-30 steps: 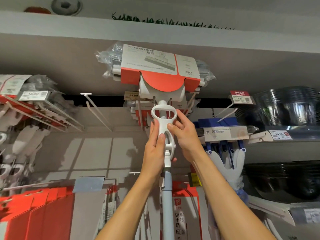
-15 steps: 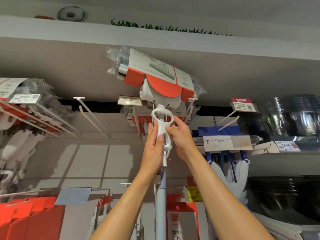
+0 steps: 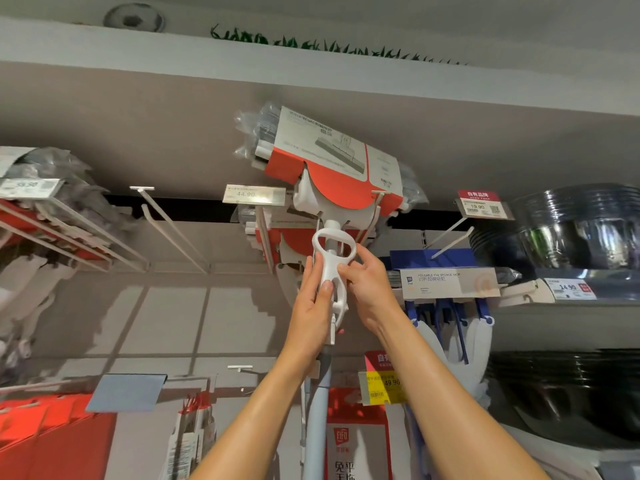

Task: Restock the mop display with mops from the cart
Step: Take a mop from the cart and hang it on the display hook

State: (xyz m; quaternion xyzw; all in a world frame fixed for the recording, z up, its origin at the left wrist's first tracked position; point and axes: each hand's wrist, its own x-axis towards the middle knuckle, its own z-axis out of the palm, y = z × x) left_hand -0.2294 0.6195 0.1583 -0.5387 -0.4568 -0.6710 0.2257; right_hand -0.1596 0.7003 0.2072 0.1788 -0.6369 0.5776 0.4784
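A mop [image 3: 332, 157] with a red-and-white card sleeve over its head is raised overhead, head tilted down to the right. Its white looped lever handle [image 3: 331, 258] sits on a light blue pole [image 3: 317, 420]. My left hand [image 3: 311, 306] grips the handle from the left, thumb on its front. My right hand [image 3: 367, 285] pinches the handle from the right with its fingertips. The mop head is in front of white display hooks [image 3: 375, 209], where a second boxed mop [image 3: 273, 237] hangs behind it.
Bare white hooks [image 3: 166, 220] jut out left of the mop beside a 44.90 price tag [image 3: 254, 194]. Wrapped mops [image 3: 52, 188] hang far left. Blue sponge mops [image 3: 446, 282] and stacked dark basins [image 3: 581, 230] are on the right. Red boxes [image 3: 52, 441] stand below.
The mop head has tilted further down to the right and dropped toward the hooks. Both hands kept their hold on the handle and shifted slightly lower with it.
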